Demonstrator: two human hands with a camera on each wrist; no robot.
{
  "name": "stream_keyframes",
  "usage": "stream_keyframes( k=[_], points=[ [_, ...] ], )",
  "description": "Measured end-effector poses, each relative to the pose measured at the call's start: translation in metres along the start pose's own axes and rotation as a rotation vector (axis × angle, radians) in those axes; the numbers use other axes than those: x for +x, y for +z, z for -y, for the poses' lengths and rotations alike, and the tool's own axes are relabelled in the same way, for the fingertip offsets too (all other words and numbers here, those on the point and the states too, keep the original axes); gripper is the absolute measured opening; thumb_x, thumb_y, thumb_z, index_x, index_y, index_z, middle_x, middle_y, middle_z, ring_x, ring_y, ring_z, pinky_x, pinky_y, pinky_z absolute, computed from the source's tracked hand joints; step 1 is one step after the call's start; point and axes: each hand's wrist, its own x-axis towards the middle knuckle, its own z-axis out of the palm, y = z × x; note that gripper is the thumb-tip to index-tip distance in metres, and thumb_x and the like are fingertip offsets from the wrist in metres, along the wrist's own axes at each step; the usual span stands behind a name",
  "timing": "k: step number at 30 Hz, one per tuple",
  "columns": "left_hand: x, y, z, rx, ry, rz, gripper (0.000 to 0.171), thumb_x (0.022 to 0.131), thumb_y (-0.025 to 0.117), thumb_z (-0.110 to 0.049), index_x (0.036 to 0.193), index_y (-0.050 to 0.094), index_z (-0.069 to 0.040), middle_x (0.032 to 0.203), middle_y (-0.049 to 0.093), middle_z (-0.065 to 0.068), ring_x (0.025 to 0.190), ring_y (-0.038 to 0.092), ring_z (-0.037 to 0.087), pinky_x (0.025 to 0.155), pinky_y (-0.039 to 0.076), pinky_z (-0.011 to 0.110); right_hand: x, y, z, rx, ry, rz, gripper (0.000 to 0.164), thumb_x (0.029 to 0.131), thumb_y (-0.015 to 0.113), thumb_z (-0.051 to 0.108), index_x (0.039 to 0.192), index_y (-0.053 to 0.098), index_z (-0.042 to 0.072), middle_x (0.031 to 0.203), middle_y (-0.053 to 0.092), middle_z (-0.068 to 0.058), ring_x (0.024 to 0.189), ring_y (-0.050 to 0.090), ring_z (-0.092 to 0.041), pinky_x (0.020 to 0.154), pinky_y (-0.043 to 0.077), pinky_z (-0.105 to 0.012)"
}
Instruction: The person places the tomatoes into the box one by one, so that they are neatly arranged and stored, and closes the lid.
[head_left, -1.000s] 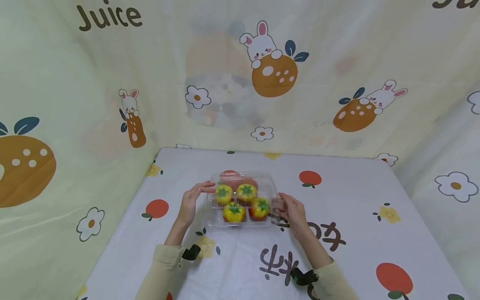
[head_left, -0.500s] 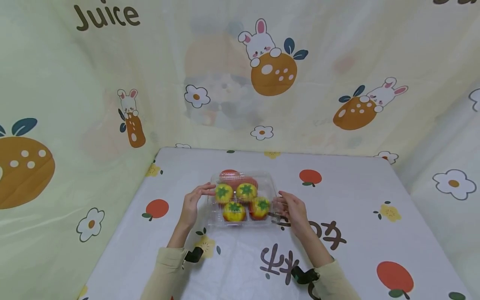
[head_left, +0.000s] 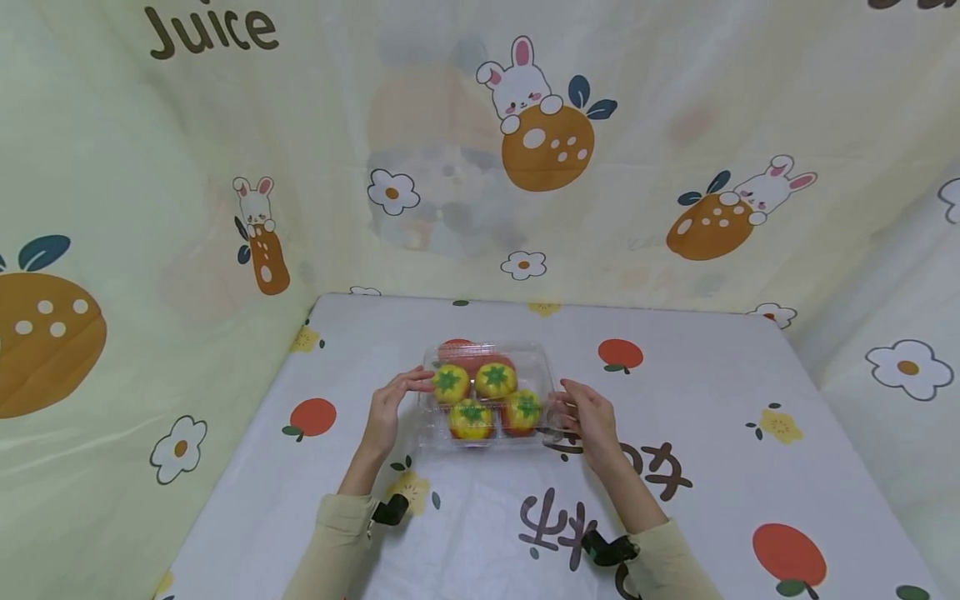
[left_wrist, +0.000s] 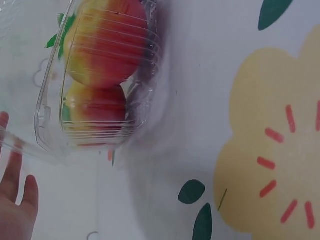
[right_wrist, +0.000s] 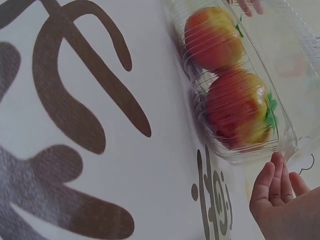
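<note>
A clear plastic clamshell box (head_left: 442,433) stands mid-table, holding several yellow-and-red, persimmon-like fruits (head_left: 471,420) with green star-shaped tops. Its see-through lid (left_wrist: 22,142) seems raised on the far side; its exact angle is hard to tell. At the box's left, my left hand (head_left: 386,412) reaches out with straight fingers that touch the lid. Some of its fingers show through clear plastic in the left wrist view. My right hand (head_left: 596,423) is at the box's right side, its slightly bent fingertips (right_wrist: 276,159) against the near right corner; a thumb pinch is not visible.
A white cloth (head_left: 697,383) printed with fruit, flowers and dark lettering covers the table. Behind it and at both sides hang cream curtains (head_left: 337,217) with rabbit and orange prints. Each wrist carries a small black device (head_left: 390,508).
The box and its fruits have shifted slightly away from me and to the right. Both hands have moved slightly along with it, keeping much the same pose.
</note>
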Motion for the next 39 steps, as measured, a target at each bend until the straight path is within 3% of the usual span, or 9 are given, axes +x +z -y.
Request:
stream_keyframes(
  k=[15,24,30,39],
  points=[
    [0.0033,0.0032,0.0093,-0.006,0.025,0.015,0.042,0.103,0.027,0.005,0.098,0.065,0.021,0.120,0.057,0.040,0.132,0.039,0.054,0.114,0.018,0.063,-0.0011,-0.0029,0.0035,-0.019,-0.010,-0.010,0.048,0.103,0.050,0.035,0.137,0.054,0.002,0.103,0.071,0.000,0.088,0.065,-0.013,0.089,0.054,-0.028],
    [0.0020,0.0062,0.0104,-0.012,0.008,0.018,0.041,0.103,0.028,0.003,0.098,0.065,0.021,0.121,0.056,0.040,0.131,0.040,0.053,0.115,0.019,0.061,0.0002,-0.0067,0.0004,-0.012,0.011,-0.006,0.049,0.103,0.048,0.035,0.139,0.051,0.002,0.105,0.068,0.001,0.091,0.063,-0.012,0.081,0.053,-0.018],
    [-0.0001,0.0074,0.0087,-0.009,-0.006,0.018,0.042,0.103,0.027,0.003,0.099,0.064,0.022,0.122,0.056,0.040,0.132,0.040,0.053,0.115,0.019,0.061,-0.0011,-0.0077,-0.0011,-0.008,0.018,0.002,0.049,0.103,0.048,0.036,0.139,0.050,0.002,0.107,0.068,0.000,0.094,0.062,-0.014,0.084,0.052,-0.020],
    [-0.0003,0.0077,0.0105,-0.014,-0.015,0.008,0.042,0.103,0.028,0.003,0.098,0.065,0.021,0.122,0.056,0.040,0.132,0.040,0.053,0.115,0.018,0.061,-0.0034,-0.0086,-0.0035,-0.041,0.020,0.005,0.049,0.103,0.050,0.036,0.137,0.052,0.001,0.103,0.068,0.002,0.088,0.059,-0.012,0.075,0.052,-0.018]
  ],
)
